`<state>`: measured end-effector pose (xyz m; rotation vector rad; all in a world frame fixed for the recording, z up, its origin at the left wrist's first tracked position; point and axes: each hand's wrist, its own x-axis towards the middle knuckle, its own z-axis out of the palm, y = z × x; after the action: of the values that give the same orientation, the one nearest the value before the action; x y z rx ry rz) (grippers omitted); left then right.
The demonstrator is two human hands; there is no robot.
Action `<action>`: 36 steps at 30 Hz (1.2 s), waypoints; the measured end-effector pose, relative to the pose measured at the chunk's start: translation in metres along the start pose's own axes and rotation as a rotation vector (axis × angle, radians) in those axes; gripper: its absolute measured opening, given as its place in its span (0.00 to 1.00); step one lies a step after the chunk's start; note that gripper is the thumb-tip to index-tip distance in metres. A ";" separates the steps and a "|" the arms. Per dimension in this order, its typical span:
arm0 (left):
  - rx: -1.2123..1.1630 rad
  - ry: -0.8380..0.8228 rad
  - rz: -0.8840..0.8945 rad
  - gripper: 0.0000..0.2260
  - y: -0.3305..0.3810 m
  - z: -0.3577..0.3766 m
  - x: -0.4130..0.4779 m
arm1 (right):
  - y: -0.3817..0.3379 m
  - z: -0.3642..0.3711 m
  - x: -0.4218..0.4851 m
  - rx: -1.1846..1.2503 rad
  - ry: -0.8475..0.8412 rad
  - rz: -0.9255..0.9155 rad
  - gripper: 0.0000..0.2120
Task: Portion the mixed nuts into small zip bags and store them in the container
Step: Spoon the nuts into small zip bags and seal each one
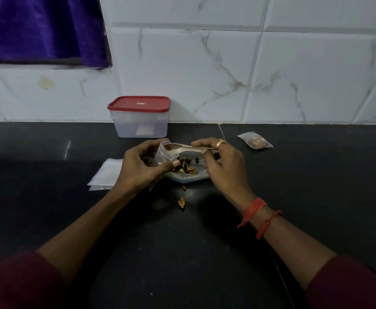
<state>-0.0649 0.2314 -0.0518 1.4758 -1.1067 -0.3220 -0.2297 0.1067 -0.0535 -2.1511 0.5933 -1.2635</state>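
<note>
– Counting from the biggest down, what lies before us?

– One black countertop (48,219), smooth and faintly speckled, against one wall of glossy white tiles (294,63) veined like marble. One purple curtain (37,27) hangs in folds at upper left.

– And the container?

– One container (140,130), boxy translucent plastic with rounded corners, stands at the wall behind the hands with its red lid (139,104) on.

– The hands?

– Two. The left hand (140,168) curls round one small zip bag (163,152) of clear film and holds its mouth up. The right hand (222,166) pinches the handle of one pale spoon (182,148), whose bowl lies at that mouth.

– The nuts?

– The mixed nuts (185,167), brown and dark pieces, sit between the hands in one open clear bag (187,178) lying on the counter.

– Other bags?

– One flat stack of empty zip bags (105,175) just left of the left hand; how many, I cannot tell. One filled bag (255,141) lies well to the right.

– Smaller still?

– Two loose nuts (181,202) on the counter near the open bag, two red wrist threads (252,209), one gold ring (220,142).
</note>
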 end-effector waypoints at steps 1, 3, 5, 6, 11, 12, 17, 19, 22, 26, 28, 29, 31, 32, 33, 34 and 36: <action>0.001 0.000 -0.005 0.27 0.000 0.000 0.000 | 0.002 0.001 0.000 0.013 0.003 0.015 0.14; -0.005 0.011 -0.020 0.27 0.000 0.000 0.000 | 0.003 0.002 -0.002 0.039 0.012 0.015 0.15; -0.018 0.019 -0.034 0.26 -0.001 0.000 0.001 | 0.003 0.000 -0.003 0.043 0.034 -0.037 0.18; -0.026 0.022 -0.040 0.26 -0.001 0.000 0.001 | 0.002 -0.001 -0.004 0.021 0.042 -0.077 0.21; -0.075 0.046 -0.060 0.25 0.001 -0.001 0.001 | 0.004 -0.002 -0.008 -0.224 0.033 -0.323 0.22; -0.079 0.045 -0.064 0.24 0.000 -0.001 0.001 | 0.003 -0.002 -0.008 -0.223 0.055 -0.334 0.21; -0.076 0.037 -0.070 0.23 -0.001 0.000 0.002 | 0.002 -0.004 -0.007 -0.167 0.042 -0.242 0.18; -0.061 0.034 -0.069 0.25 -0.001 0.000 0.003 | 0.003 -0.005 -0.006 -0.125 0.065 -0.130 0.19; -0.046 0.035 -0.064 0.28 -0.004 -0.001 0.004 | 0.007 -0.009 -0.003 -0.077 0.097 -0.046 0.19; -0.028 0.020 -0.051 0.29 -0.003 -0.001 0.003 | 0.003 -0.022 0.000 -0.216 0.162 -0.046 0.10; -0.030 0.030 -0.041 0.28 -0.002 -0.001 0.003 | 0.001 -0.034 0.002 -0.371 0.220 -0.013 0.07; -0.027 0.034 -0.037 0.28 -0.002 -0.001 0.003 | 0.001 -0.040 0.003 -0.443 0.211 0.033 0.07; -0.015 0.036 -0.027 0.27 -0.002 -0.001 0.002 | 0.005 -0.046 0.003 -0.603 0.113 0.116 0.07; -0.002 0.032 -0.020 0.28 -0.002 -0.001 0.002 | 0.009 -0.046 0.002 -0.659 0.055 0.124 0.08; 0.014 0.023 -0.012 0.29 -0.002 -0.001 0.002 | 0.012 -0.044 0.001 -0.670 0.008 0.117 0.08; 0.029 0.011 -0.005 0.30 -0.002 -0.001 0.003 | 0.014 -0.041 0.000 -0.651 -0.021 0.103 0.08; 0.047 -0.012 0.010 0.33 -0.003 -0.001 0.003 | 0.017 -0.038 -0.001 -0.656 -0.036 0.042 0.10</action>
<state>-0.0610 0.2296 -0.0530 1.5112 -1.1377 -0.2991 -0.2652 0.0852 -0.0510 -2.6500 1.1555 -1.1007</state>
